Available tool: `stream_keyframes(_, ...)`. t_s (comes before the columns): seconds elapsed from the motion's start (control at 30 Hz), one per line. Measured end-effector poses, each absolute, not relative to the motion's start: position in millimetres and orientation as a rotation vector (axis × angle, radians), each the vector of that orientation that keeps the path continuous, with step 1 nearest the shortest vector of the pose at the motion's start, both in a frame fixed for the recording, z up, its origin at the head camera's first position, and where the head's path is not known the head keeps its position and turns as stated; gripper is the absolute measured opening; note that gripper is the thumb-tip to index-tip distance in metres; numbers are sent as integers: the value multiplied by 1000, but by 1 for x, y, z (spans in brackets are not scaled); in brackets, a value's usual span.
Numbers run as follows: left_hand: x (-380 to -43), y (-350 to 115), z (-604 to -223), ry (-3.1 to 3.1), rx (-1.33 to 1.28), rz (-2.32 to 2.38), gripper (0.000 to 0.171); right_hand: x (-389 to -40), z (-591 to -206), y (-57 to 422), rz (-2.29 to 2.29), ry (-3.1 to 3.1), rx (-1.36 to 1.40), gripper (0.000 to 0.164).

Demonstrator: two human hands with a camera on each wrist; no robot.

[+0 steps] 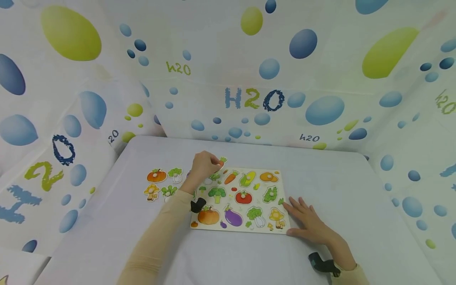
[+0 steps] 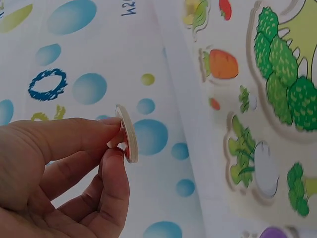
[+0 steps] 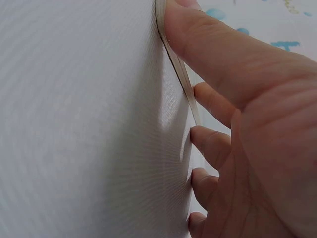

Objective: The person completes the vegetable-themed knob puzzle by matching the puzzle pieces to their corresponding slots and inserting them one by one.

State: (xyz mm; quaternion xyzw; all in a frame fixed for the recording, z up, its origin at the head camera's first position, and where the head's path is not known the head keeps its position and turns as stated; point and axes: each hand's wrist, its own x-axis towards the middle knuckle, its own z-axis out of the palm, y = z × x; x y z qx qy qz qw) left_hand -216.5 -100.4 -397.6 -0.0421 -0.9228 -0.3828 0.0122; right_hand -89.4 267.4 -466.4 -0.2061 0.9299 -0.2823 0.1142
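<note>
Between thumb and fingertips, my left hand [image 1: 204, 167] pinches a carrot puzzle piece [image 1: 222, 161] above the far left corner of a white vegetable puzzle board [image 1: 228, 225]. The left wrist view shows this wooden piece [image 2: 130, 136] edge-on, its picture turned away from that camera. My right hand [image 1: 313, 225] lies at the board's right edge, thumb and fingers spread. In the right wrist view the thumb of the right hand [image 3: 262, 104] touches the rim of the board [image 3: 179, 69]. The board's pictures include a tomato [image 1: 244, 197], an eggplant [image 1: 233, 217] and a broccoli [image 1: 217, 194].
Left of the board lie several loose pieces: a pumpkin [image 1: 156, 175], a leafy green vegetable [image 1: 175, 174], a mushroom [image 1: 151, 192] and a white-rooted piece [image 1: 169, 192]. My left forearm partly covers others. A white cloth [image 1: 320, 174] covers the table; patterned curtains [image 1: 199, 79] surround it.
</note>
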Motion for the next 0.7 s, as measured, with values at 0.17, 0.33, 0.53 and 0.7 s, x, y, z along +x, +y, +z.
stream_keyframes(0.17, -223, -86, -408, -2932, -134, -1173, 12, -89, -467, 268, -830, 2735, -611, 82)
stream_keyframes(0.33, -228, -76, -418, -2984, -113, -1171, 10, -90, -467, 268, -822, 2724, -596, 83)
stream_keyframes(0.53, -227, -68, -426, -3017, -110, -1195, 8, -90, -468, 267, -820, 2729, -600, 83)
stream_keyframes(0.7, -230, -66, -434, -3022, -173, -1169, 8, -89, -467, 268, -812, 2752, -621, 82)
